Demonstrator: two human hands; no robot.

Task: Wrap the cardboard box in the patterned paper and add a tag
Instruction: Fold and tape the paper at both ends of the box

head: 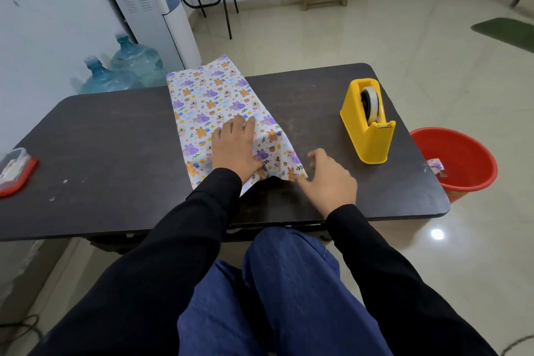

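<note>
- Head view: the paper (208, 95) is laid lengthwise across the counter (115, 139), its far end hanging past the far edge.
- The box is not seen. A raised hump in the paper under the left hand (235, 147) suggests it lies there, covered.
- The left hand is pressed flat on that hump, its fingers (239, 121) straight and slightly apart, with nothing gripped.
- The right hand (329, 179) is held just beside the near right corner of the paper. Its fingers (313, 154) are spread, loosely bent and blurred, and nothing is held. The thumb is at the paper's edge, but whether contact is made cannot be told.
- A tape dispenser (368, 121) stands to the right, well apart from the paper. A small lidded container (14, 167) sits at the counter's left edge, its contents unclear. A red bucket (462, 153) stands on the floor to the right.
- The step in hand is judged to be the first fold, with the paper held down over the box. The task looks to be at an early stage: no tape is seen on the paper and no tag is seen.
- For the next move, the near flap would probably need to be lifted by the right hand and drawn tight over the box, with the paper kept pinned by the left so that it is not shifted. Tape would then be needed.
</note>
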